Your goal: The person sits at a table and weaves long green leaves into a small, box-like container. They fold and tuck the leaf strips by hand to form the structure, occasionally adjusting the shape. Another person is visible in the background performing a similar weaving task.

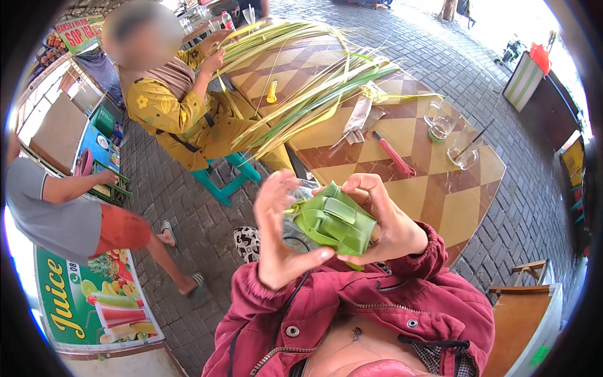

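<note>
A woven pouch of green palm leaf, a ketupat casing (335, 219), is held up before my chest. My right hand (388, 221) grips its right side, with fingers along the top and thumb underneath. My left hand (278, 231) curves around the left side with its fingers spread and blurred. Its thumb tip is at the pouch's lower edge; whether it presses there is hard to tell. Loose leaf ends (294, 207) stick out at the pouch's left. Behind the hands, clear plastic (305, 189) shows in part.
Beyond my hands a patterned table (433, 188) bears long palm leaf strips (325, 101), a red-handled knife (393, 153), a yellow cutter (272, 92) and two glass mugs (442, 123). A seated person (165, 103) handles strips near a green stool (226, 181). Another person (61, 207) stands left.
</note>
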### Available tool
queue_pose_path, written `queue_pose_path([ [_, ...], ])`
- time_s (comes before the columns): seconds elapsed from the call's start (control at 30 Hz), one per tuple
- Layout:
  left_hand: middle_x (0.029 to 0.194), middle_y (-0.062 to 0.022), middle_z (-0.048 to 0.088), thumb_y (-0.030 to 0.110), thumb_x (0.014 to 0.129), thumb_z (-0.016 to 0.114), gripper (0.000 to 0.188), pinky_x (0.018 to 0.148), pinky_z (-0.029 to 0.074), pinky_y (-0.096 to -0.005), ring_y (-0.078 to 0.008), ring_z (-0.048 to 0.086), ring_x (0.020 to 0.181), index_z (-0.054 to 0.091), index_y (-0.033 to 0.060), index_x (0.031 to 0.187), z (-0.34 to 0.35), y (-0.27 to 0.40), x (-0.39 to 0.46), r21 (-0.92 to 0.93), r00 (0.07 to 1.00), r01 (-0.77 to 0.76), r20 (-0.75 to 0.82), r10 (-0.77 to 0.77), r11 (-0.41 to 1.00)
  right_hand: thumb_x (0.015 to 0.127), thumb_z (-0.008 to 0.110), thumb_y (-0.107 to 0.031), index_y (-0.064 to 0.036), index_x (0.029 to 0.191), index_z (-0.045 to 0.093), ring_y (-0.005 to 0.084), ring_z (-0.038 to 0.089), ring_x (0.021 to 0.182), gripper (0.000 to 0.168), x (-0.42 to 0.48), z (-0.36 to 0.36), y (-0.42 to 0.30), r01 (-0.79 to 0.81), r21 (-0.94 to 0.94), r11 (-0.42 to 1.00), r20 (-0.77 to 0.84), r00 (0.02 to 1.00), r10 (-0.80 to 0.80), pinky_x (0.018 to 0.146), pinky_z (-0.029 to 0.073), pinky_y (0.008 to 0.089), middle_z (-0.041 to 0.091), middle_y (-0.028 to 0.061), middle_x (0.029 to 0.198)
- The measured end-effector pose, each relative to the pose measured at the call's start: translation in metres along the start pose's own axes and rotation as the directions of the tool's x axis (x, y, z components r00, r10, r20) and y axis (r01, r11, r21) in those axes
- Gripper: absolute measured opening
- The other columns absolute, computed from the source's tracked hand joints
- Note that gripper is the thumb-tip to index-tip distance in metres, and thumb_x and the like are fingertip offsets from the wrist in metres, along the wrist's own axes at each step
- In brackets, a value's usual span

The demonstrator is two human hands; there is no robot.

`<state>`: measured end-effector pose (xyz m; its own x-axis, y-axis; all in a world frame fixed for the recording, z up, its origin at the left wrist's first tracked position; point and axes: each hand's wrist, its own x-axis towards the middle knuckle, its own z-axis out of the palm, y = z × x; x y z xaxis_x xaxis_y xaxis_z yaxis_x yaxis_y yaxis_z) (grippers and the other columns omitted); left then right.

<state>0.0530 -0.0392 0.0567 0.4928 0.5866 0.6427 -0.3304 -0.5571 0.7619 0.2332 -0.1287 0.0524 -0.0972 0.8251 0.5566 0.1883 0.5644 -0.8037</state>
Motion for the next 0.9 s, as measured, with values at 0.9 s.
queue_pose_path([
  [0.9,0.14,-0.0096,0.035,0.023,0.087,0.063,0.079,0.099,0.04,-0.0374,-0.023,0.046,0.122,0.011,0.0155,0.145,0.032,-0.048,0.023,-0.786,0.913,0.272,0.028,-0.407,0.555,0.09,0.056,-0.008,0.001,0.11,0.053,0.0329,0.061,0.064,0.022,0.013,0.001,0.025,-0.16,-0.395,0.905,-0.324,0.946,0.026,0.058,0.046,0.0344,0.062,0.0141,0.076],
])
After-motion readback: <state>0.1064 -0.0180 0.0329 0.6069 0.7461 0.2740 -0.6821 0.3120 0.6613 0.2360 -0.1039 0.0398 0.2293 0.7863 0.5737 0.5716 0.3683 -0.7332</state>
